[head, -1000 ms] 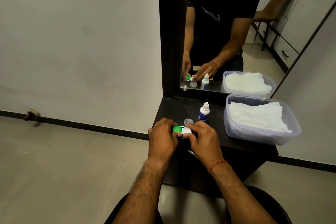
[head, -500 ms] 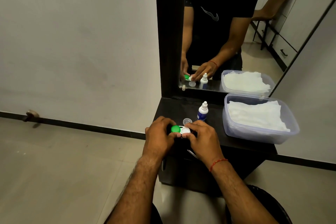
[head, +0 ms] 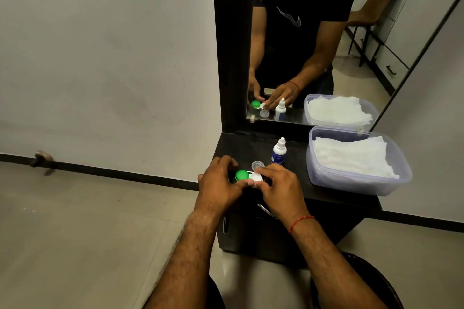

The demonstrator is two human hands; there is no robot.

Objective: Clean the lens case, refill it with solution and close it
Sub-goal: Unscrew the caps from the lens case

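A lens case (head: 248,176) with one green cap and one white cap sits at the front of the dark vanity top (head: 296,183). My left hand (head: 219,183) grips its green end, thumb under the case. My right hand (head: 277,189) pinches the white cap with thumb and fingertips. Just behind the case lies a small clear cap (head: 258,165). A white dropper bottle of solution (head: 279,151) with a blue label stands upright behind it, its nozzle bare.
A clear plastic tub (head: 356,183) holding white tissues stands at the right of the vanity. A mirror (head: 313,45) rises behind and reflects my hands and a brown chair. Metal drawer handles (head: 266,209) show below my right hand. Grey floor lies to the left.
Both hands stay on the case with only slight finger shifts on the caps. The view has drifted a little.
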